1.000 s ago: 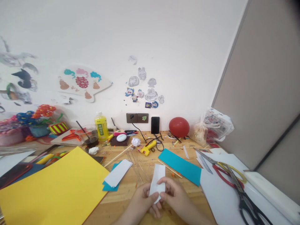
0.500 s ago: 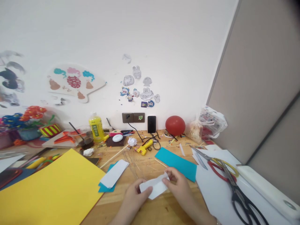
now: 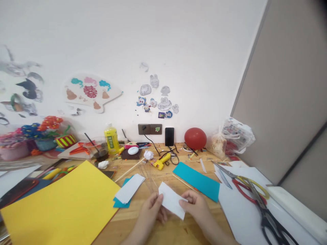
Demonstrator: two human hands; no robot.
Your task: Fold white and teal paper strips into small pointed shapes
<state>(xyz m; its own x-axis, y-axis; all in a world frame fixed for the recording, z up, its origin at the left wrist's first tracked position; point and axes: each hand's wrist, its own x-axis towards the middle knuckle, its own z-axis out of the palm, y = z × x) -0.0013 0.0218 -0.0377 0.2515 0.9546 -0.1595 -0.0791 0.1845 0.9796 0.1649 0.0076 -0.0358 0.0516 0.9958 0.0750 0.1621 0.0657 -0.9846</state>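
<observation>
White paper (image 3: 170,200) in 2 hands (image 3: 153,206) (image 3: 196,205) amid yellow sheet (image 3: 61,207), teal card (image 3: 198,182), scissors (image 3: 267,216)

A lane between the white strips (image 3: 130,188) and teal card (image 3: 197,181) meets a glue gun (image 3: 161,162).

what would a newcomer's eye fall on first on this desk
Probably the big yellow sheet at near left, the largest bright block. Next, the red balloon near the wall, right of the phone. Front and centre, the left hand and right hand hold a white paper strip.
</observation>
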